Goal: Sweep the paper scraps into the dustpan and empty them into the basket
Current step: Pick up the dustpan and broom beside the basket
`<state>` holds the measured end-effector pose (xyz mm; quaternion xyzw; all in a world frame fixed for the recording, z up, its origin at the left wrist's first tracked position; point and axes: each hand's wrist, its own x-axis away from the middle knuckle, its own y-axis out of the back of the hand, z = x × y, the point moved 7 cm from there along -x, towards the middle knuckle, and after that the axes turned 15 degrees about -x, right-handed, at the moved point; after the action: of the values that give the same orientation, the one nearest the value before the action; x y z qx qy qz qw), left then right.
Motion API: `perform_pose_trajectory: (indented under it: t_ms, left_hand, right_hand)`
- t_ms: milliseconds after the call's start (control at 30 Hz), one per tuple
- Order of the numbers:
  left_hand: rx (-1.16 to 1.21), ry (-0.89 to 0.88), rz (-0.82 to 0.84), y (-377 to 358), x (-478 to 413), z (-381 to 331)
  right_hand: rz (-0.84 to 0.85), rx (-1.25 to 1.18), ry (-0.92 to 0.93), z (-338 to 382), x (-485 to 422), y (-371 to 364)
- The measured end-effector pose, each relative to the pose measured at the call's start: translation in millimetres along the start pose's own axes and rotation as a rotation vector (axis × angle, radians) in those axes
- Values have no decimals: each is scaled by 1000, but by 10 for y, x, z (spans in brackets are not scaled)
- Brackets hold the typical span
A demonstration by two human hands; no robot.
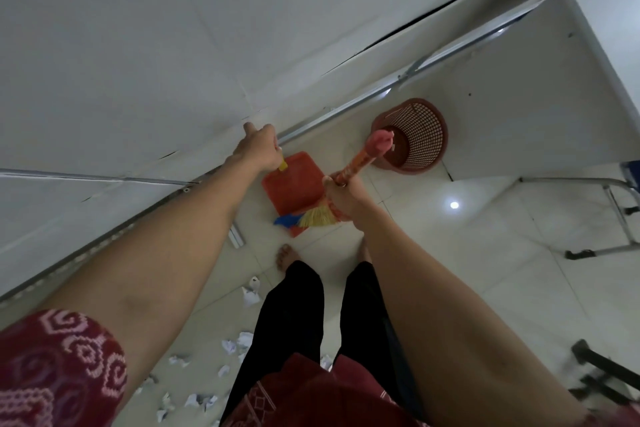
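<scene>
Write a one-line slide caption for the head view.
Left hand holds the dustpan, right hand grips the broom; paper scraps lie near the feet, basket beyond.

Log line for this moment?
left hand: grips dustpan | right hand: grips broom | paper scraps: on floor | basket: beyond dustpan

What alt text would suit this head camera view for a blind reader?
Seen from above, a person's left hand holds an orange dustpan while the right hand grips a broom; paper scraps litter the floor, a red basket ahead.
</scene>
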<state>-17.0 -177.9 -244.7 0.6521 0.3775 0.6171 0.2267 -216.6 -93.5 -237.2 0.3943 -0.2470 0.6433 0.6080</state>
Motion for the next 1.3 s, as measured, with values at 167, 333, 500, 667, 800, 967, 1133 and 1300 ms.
perform_pose_trajectory:
  t_ms: [167,333,500,667,800,967,1133,1300]
  left_hand:
    - [-39,26,50,-234,272,-59]
    - [305,227,274,-720,594,3]
    - [552,369,479,-1084,1007,29]
    - [726,492,463,-1244,1445,152]
    - [948,619,399,-1321,1903,189]
    - [1303,758,270,-1488,2491,19]
    - [1678,921,48,-1761,2984,-243]
    - [1919,978,-143,-1999,3517,-414]
  right_hand:
    - [85,-468,-333,-209,164,-188]
    - [-59,-1023,-582,-381,421,-335]
    - [42,-750,-677,-300,712,-447]
    - [91,-364,-551,-322,1095,-406]
    - [137,38,-429,-570,1245,-186]
    - [221,362,-276,-746,1367,245]
    - [381,586,-81,-801,1330,692]
    - [545,789,29,-879,1444,1159]
